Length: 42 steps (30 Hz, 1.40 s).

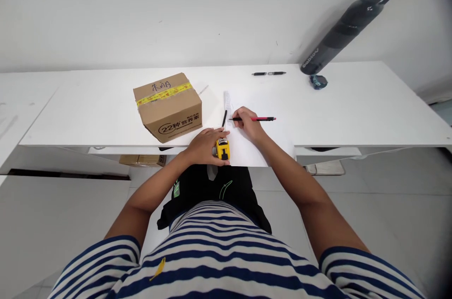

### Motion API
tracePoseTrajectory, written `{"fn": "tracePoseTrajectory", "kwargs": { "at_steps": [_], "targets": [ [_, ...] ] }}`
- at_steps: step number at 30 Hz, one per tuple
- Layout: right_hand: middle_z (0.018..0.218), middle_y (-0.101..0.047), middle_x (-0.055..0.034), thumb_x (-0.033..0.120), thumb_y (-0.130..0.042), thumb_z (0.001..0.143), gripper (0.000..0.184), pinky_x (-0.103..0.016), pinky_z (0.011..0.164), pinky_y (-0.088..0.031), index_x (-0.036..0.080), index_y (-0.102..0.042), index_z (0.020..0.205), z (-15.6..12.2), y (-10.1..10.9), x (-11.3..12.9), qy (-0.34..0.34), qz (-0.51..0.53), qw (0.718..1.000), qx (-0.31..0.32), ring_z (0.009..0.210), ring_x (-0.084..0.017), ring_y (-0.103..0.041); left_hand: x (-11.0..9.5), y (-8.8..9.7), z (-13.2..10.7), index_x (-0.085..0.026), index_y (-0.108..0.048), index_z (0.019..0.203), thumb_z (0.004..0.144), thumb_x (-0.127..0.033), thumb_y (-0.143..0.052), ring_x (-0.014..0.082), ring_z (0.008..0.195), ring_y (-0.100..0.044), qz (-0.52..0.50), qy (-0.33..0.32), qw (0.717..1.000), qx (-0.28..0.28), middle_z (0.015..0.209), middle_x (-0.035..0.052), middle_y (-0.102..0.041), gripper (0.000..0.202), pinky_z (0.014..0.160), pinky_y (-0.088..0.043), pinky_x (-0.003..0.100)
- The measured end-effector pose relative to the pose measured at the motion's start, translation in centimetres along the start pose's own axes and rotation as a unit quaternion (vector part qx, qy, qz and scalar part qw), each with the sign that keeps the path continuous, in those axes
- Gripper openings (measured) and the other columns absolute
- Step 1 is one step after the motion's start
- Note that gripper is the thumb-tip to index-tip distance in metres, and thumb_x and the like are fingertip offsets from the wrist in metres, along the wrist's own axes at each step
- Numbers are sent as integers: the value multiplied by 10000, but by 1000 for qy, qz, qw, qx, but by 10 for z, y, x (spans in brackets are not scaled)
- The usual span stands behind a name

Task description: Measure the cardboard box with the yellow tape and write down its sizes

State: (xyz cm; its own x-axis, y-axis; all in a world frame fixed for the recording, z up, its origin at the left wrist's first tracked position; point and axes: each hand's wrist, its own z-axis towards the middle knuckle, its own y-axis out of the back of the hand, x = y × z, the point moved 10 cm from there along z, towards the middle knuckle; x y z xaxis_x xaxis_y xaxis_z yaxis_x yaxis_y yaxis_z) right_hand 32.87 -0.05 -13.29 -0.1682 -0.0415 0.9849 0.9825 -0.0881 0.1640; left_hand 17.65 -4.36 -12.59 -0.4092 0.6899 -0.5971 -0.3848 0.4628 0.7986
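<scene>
My left hand (205,146) is closed around a yellow and black tape measure (223,149) at the table's front edge. Between thumb and fingers of my right hand (248,122) is a slim red and black pen (264,119), its tip pointing left over white paper (263,143). The paper lies under both hands and hangs past the front edge. Just ahead of my left fingertips is a short black stick-like thing (224,117) whose kind I cannot make out. Beyond it lies a pale strip with faint marks (226,98).
A taped cardboard box (169,108) stands left of my hands on the white table (88,115). Toward the wall lie a black pen (269,73) and a small dark teal object (318,82). Beside them a tall dark bottle (342,30) stands at the back right.
</scene>
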Motion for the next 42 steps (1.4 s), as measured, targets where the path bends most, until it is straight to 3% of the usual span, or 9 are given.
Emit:
{"fn": "tracePoseTrajectory", "kwargs": {
  "at_steps": [3, 6, 15, 25, 30, 39, 42],
  "targets": [
    [601, -585, -5, 622, -597, 886, 476, -331, 653, -438, 234, -564, 612, -2, 5, 1, -3, -87, 995, -42, 624, -169, -528, 1, 0, 2, -238, -521, 1493, 638, -624, -846, 367, 1489, -467, -6, 12, 1000, 5, 1566, 142, -545, 993, 1253, -317, 527],
    [653, -649, -24, 557, -625, 874, 458, -341, 672, -446, 235, -525, 564, -2, 4, 4, 6, -127, 991, -44, 676, -186, -568, 1, 0, 3, -254, -530, 1490, 638, -611, -849, 363, 1488, -467, -8, 24, 1000, 5, 1576, 124, -538, 977, 1251, -323, 517],
    [642, -649, -22, 517, -613, 863, 441, -348, 671, -449, 240, -485, 545, -1, 0, -2, 6, -132, 991, -12, 674, -190, -580, 1, -1, 4, -236, -523, 1493, 649, -611, -837, 356, 1484, -477, -8, 24, 1000, 6, 1574, 132, -540, 975, 1253, -312, 515],
    [647, -656, -27, 506, -605, 870, 446, -363, 690, -463, 251, -447, 540, -3, 3, 0, 14, -121, 992, -35, 693, -202, -607, 5, -4, 4, -284, -499, 1522, 642, -585, -841, 363, 1500, -452, -13, 35, 999, 14, 1497, 84, -619, 991, 1271, -281, 517],
    [662, -665, -25, 490, -611, 873, 415, -355, 698, -471, 242, -502, 558, -2, 2, -1, 8, -121, 992, -21, 706, -198, -611, 4, -4, 4, -243, -509, 1516, 658, -602, -824, 343, 1497, -464, -9, 18, 1000, 5, 1499, 106, -616, 982, 1270, -288, 496],
    [640, -644, -23, 425, -591, 884, 430, -358, 681, -448, 250, -424, 528, -4, 7, 1, 18, -121, 991, -52, 675, -190, -591, 5, -5, 4, -242, -497, 1524, 671, -597, -819, 338, 1495, -467, -7, 19, 1000, 4, 1508, 103, -608, 978, 1274, -277, 497],
    [636, -645, -25, 418, -591, 886, 432, -363, 679, -446, 249, -426, 525, -4, 3, 0, 18, -122, 992, -31, 667, -193, -593, 5, -5, 4, -242, -494, 1524, 673, -598, -817, 337, 1492, -473, -3, 23, 1000, 4, 1513, 103, -604, 978, 1277, -271, 491]
  ]
}}
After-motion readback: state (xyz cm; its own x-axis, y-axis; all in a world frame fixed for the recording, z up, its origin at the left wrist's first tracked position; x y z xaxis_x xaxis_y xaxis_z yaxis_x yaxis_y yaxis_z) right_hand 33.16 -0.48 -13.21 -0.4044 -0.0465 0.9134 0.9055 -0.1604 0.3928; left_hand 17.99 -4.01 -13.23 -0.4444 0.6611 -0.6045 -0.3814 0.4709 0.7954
